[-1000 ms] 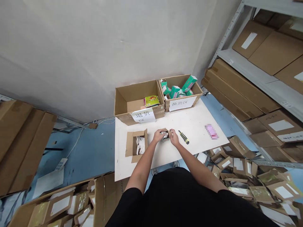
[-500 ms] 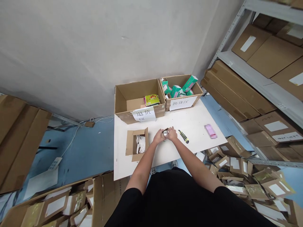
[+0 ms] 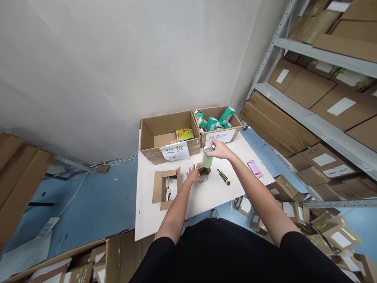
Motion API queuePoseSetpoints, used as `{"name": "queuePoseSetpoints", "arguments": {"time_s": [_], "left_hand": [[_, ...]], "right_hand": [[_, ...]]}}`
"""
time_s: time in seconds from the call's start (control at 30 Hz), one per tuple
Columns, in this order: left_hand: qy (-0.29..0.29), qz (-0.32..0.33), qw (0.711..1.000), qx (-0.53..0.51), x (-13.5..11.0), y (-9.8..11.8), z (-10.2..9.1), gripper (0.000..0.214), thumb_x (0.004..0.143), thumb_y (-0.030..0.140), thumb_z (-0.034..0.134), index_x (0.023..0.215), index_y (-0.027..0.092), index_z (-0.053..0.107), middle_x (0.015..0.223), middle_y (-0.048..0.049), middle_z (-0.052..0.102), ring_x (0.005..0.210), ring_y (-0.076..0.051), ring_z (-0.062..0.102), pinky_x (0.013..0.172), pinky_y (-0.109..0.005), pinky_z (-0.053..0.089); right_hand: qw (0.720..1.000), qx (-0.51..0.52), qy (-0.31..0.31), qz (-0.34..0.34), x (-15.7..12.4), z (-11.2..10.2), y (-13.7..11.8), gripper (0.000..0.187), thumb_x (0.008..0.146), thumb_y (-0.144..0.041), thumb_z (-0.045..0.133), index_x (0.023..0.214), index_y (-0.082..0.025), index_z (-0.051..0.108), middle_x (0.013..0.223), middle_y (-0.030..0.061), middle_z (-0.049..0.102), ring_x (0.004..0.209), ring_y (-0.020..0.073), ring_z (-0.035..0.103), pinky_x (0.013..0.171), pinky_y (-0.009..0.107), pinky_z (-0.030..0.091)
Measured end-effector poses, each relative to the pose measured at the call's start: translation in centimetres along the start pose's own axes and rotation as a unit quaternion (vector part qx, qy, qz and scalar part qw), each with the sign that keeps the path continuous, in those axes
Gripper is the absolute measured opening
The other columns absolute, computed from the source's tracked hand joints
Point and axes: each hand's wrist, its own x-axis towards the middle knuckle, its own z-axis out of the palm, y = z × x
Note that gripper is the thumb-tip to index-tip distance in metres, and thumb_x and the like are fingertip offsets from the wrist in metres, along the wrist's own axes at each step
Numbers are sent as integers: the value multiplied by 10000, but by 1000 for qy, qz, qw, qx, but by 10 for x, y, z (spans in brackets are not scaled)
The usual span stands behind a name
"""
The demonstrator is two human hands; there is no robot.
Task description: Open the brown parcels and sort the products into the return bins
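My right hand [image 3: 220, 150] grips a light green tumbler [image 3: 207, 160] by its silvery top. It is held upright over a small open carton [image 3: 205, 173], its lower end at the carton's mouth; I cannot tell whether the base is still inside. My left hand [image 3: 193, 174] holds the carton from the left, low on the white table [image 3: 188, 204]. Just right of the carton lies a black and yellow utility knife [image 3: 223, 177]. An opened cardboard box [image 3: 158, 187] with white packaging inside stands to the left.
Two labelled cardboard bins line the table's back: the left bin [image 3: 150, 155] holds yellow packets, the right bin [image 3: 235, 134] green boxes. A pink phone [image 3: 254, 169] lies near the right edge. Shelves [image 3: 297, 104] of cartons stand at right; parcels [image 3: 290, 212] cover the floor there.
My right hand has drawn the green tumbler up out of the small carton. My left hand has moved slightly left and down, staying on the carton. The camera view has shifted.
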Motion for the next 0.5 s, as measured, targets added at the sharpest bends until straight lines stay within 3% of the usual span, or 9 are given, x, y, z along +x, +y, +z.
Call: {"name": "queuePoseSetpoints", "arguments": {"time_s": [0.07, 0.13, 0.2, 0.27, 0.37, 0.43, 0.5], "left_hand": [[19, 48, 996, -73, -15, 16, -29, 1485, 428, 535, 1013, 1683, 257, 269, 1761, -229, 221, 1615, -498, 182, 1256, -631, 251], [81, 134, 971, -178, -32, 42, -60, 1330, 604, 595, 953, 1688, 249, 263, 1733, -212, 309, 1592, -399, 319, 1255, -532, 321], [148, 231, 932, -236, -47, 79, -88, 1139, 715, 590, 904, 1656, 287, 337, 1661, -160, 449, 1539, -349, 423, 1213, -502, 398], [187, 302, 904, -238, -57, 118, -110, 1069, 661, 529, 962, 1577, 295, 463, 1586, -137, 532, 1466, -336, 508, 1182, -481, 449], [215, 315, 891, -247, -63, 159, -135, 953, 609, 476, 1000, 1434, 250, 580, 1416, -132, 655, 1272, -316, 651, 1090, -462, 534], [194, 313, 886, -282, -64, 169, -149, 963, 626, 489, 990, 1444, 231, 553, 1339, -134, 695, 1190, -298, 694, 1034, -445, 571], [151, 310, 880, -326, -65, 168, -162, 1057, 661, 529, 967, 1537, 227, 458, 1311, -140, 713, 1148, -290, 718, 995, -432, 595]], "right_hand": [[1000, -1, 19, -18, 0, -22, -20, 426, 630, -489, 794, 908, -242, 587, 779, -55, 629, 714, 171, 552, 648, 263, 382], [999, 4, 37, -19, -1, -32, -33, 423, 629, -502, 799, 883, -239, 586, 779, -46, 630, 722, 174, 551, 651, 264, 378], [998, 17, 56, -16, -3, -33, -39, 434, 628, -533, 809, 857, -236, 591, 775, -36, 634, 725, 180, 557, 658, 271, 391], [996, 46, 73, -15, -3, -30, -41, 471, 622, -581, 826, 850, -232, 607, 769, -27, 642, 731, 190, 573, 672, 284, 423], [982, 173, 71, -28, -3, -20, -37, 557, 663, -652, 826, 970, -221, 654, 823, 7, 688, 797, 220, 637, 717, 318, 503], [953, 297, 16, -52, -6, -10, -30, 647, 707, -648, 825, 1173, -235, 649, 969, 45, 739, 926, 245, 687, 793, 351, 559], [919, 381, -64, -79, -11, 4, -24, 852, 688, -582, 880, 1414, -282, 549, 1154, 70, 746, 1066, 262, 701, 893, 390, 585]]}}
